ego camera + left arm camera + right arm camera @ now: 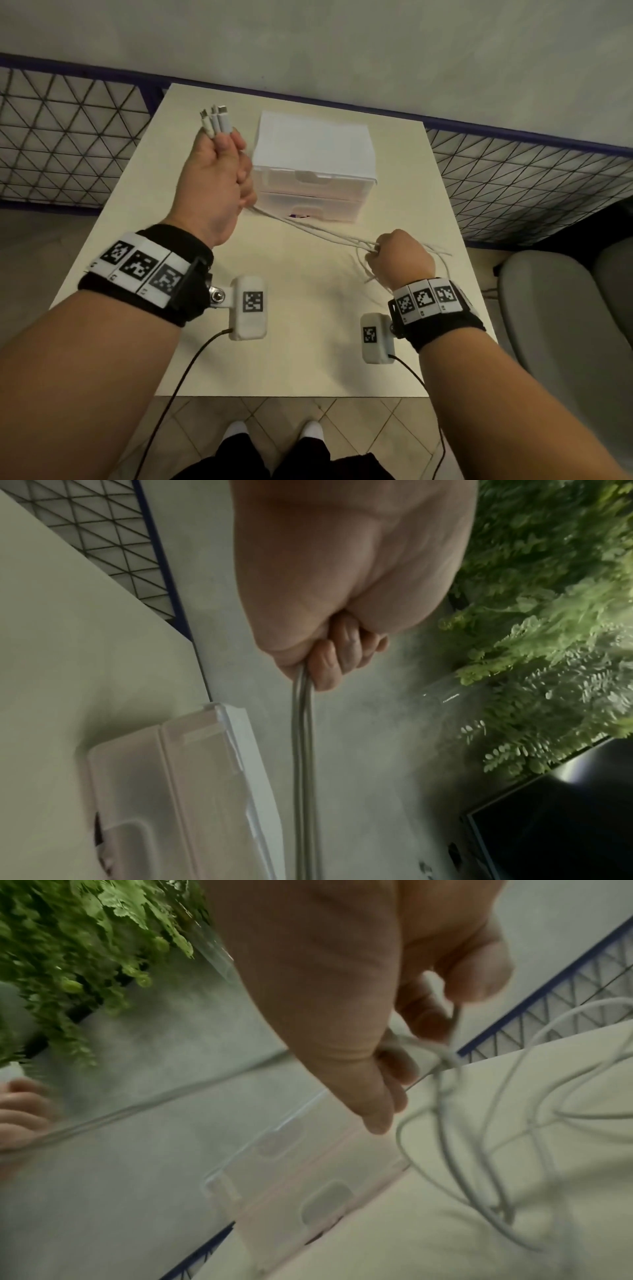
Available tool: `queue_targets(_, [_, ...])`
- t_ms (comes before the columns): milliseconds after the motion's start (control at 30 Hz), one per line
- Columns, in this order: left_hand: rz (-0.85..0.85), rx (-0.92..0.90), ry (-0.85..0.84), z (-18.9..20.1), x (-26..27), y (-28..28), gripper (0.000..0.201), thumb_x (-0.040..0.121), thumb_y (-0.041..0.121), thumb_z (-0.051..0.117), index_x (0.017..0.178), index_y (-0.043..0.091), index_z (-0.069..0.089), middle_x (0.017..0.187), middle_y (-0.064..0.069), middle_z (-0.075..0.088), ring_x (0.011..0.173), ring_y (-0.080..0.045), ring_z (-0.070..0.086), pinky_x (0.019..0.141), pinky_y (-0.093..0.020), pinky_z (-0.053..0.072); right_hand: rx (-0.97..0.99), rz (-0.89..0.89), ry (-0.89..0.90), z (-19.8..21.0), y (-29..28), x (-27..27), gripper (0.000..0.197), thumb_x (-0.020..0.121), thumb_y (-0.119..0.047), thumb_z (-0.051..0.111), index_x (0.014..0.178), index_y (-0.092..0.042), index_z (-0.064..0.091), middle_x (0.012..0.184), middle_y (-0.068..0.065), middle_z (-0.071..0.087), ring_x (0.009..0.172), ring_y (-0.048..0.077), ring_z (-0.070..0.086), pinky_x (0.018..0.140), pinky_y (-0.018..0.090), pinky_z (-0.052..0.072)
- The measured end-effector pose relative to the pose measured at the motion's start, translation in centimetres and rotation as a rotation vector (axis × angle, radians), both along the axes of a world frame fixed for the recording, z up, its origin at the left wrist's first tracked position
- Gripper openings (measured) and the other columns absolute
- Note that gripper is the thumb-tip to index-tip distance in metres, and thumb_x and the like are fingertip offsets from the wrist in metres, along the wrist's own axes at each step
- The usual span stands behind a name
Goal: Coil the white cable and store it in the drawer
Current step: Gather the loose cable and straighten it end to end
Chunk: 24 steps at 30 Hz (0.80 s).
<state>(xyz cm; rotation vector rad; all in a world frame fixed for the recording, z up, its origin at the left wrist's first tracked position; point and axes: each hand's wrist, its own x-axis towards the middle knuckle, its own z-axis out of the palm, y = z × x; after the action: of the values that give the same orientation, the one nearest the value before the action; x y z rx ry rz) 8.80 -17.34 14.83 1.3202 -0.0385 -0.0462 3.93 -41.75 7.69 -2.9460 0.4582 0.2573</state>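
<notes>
Head view: left hand [214, 178] fisted round the white cable [318, 233], plugs jutting toward 12 o'clock; strands running toward 4 o'clock to right hand [399, 257], pinching them above the table [301, 342]. Drawer unit [313, 168] at 12 o'clock, both drawers closed.

Left wrist: fingers [325, 666] curled round strands.

Right wrist: loose loops trailing at 4 o'clock.

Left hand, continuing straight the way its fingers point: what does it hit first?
Probably nothing on the table. The left hand points toward the far edge, left of the drawer unit; beyond lies the wall. Depth is unclear.
</notes>
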Motion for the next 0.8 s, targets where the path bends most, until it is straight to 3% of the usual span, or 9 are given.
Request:
queue_targets(200, [0.114, 0.017, -0.057, 0.6, 0.6, 1.0, 0.023, 0.101, 0.035, 0.029, 0.089, 0.025, 0.046, 0.061, 0.005, 0.038, 0.048, -0.01, 0.029, 0.045, -0.024, 0.029, 0.183, -0.066, -0.196, 0.7, -0.4, -0.7, 0.015, 0.082, -0.029, 0.062, 0.087, -0.015, 0.065, 0.097, 0.004, 0.056, 0.078, 0.021, 0.055, 0.068, 0.029, 0.042])
queue_targets(267, [0.195, -0.007, -0.074, 1.1, 0.9, 1.5, 0.024, 0.101, 0.035, 0.028, 0.089, 0.025, 0.045, 0.061, 0.005, 0.037, 0.049, -0.01, 0.027, 0.044, -0.024, 0.026, 0.442, -0.052, -0.301, 2.3, -0.2, -0.8, 0.008, 0.077, -0.022, 0.07, 0.083, -0.019, 0.066, 0.092, 0.002, 0.063, 0.071, 0.017, 0.06, 0.062, 0.027, 0.047])
queue_targets(333, [0.252, -0.018, -0.092, 1.5, 1.2, 1.8, 0.024, 0.101, 0.034, 0.027, 0.089, 0.024, 0.044, 0.061, 0.005, 0.036, 0.049, -0.011, 0.026, 0.045, -0.025, 0.023, 0.826, -0.054, -0.357, 4.6, 0.2, -1.1, 0.018, 0.073, -0.009, 0.074, 0.081, -0.022, 0.065, 0.088, 0.002, 0.069, 0.062, 0.016, 0.068, 0.045, 0.026, 0.048])
queue_targets(433, [0.274, 0.013, -0.107, 1.8, 1.4, 1.7, 0.024, 0.101, 0.033, 0.026, 0.089, 0.023, 0.043, 0.061, 0.004, 0.035, 0.048, -0.011, 0.026, 0.045, -0.026, 0.023, 1.193, -0.065, -0.418, 6.2, -0.6, -1.0, 0.044, 0.067, 0.001, 0.078, 0.098, -0.027, 0.065, 0.108, 0.0, 0.066, 0.062, 0.021, 0.07, 0.036, 0.021, 0.037])
queue_targets(500, [0.286, 0.005, -0.108, 2.0, 1.6, 1.7, 0.024, 0.102, 0.032, 0.025, 0.089, 0.022, 0.043, 0.061, 0.003, 0.035, 0.048, -0.011, 0.025, 0.045, -0.026, 0.023, 1.06, -0.083, -0.438, 5.8, -1.2, -0.6, 0.055, 0.064, -0.002, 0.08, 0.108, -0.031, 0.063, 0.117, -0.005, 0.061, 0.065, 0.019, 0.068, 0.043, 0.021, 0.042])
queue_targets(567, [0.287, -0.007, -0.093, 2.0, 1.6, 1.5, 0.024, 0.102, 0.032, 0.025, 0.089, 0.023, 0.043, 0.061, 0.003, 0.035, 0.048, -0.011, 0.025, 0.045, -0.026, 0.022, 0.62, -0.035, -0.36, 4.5, -1.6, -0.1, 0.053, 0.064, -0.014, 0.081, 0.111, -0.03, 0.064, 0.119, -0.007, 0.057, 0.083, 0.012, 0.063, 0.071, 0.021, 0.049])
queue_targets(633, [0.282, 0.006, -0.083, 1.6, 1.6, 1.2, 0.024, 0.101, 0.032, 0.027, 0.087, 0.024, 0.043, 0.061, 0.003, 0.034, 0.047, -0.01, 0.026, 0.045, -0.025, 0.023, 0.394, -0.013, -0.303, 3.0, -1.5, 0.0, 0.038, 0.067, -0.019, 0.078, 0.104, -0.024, 0.069, 0.117, -0.004, 0.056, 0.099, 0.011, 0.058, 0.084, 0.019, 0.039])
queue_targets(733, [0.274, 0.063, -0.086, 1.2, 1.2, 0.8, 0.024, 0.102, 0.031, 0.027, 0.086, 0.024, 0.043, 0.062, 0.003, 0.034, 0.047, -0.009, 0.027, 0.045, -0.025, 0.024, 0.521, -0.076, -0.315, 2.0, -0.9, 0.2, 0.016, 0.075, -0.024, 0.071, 0.091, -0.022, 0.073, 0.112, -0.002, 0.055, 0.093, 0.013, 0.056, 0.076, 0.018, 0.037])
queue_targets(800, [0.241, 0.11, -0.094, 1.1, 1.0, 0.7, 0.024, 0.102, 0.03, 0.026, 0.087, 0.025, 0.043, 0.064, 0.002, 0.033, 0.048, -0.009, 0.027, 0.046, -0.024, 0.026, 0.657, -0.065, -0.275, 1.9, -0.8, 0.2, 0.022, 0.079, -0.027, 0.07, 0.101, -0.027, 0.073, 0.11, -0.004, 0.054, 0.084, 0.011, 0.055, 0.075, 0.022, 0.04])
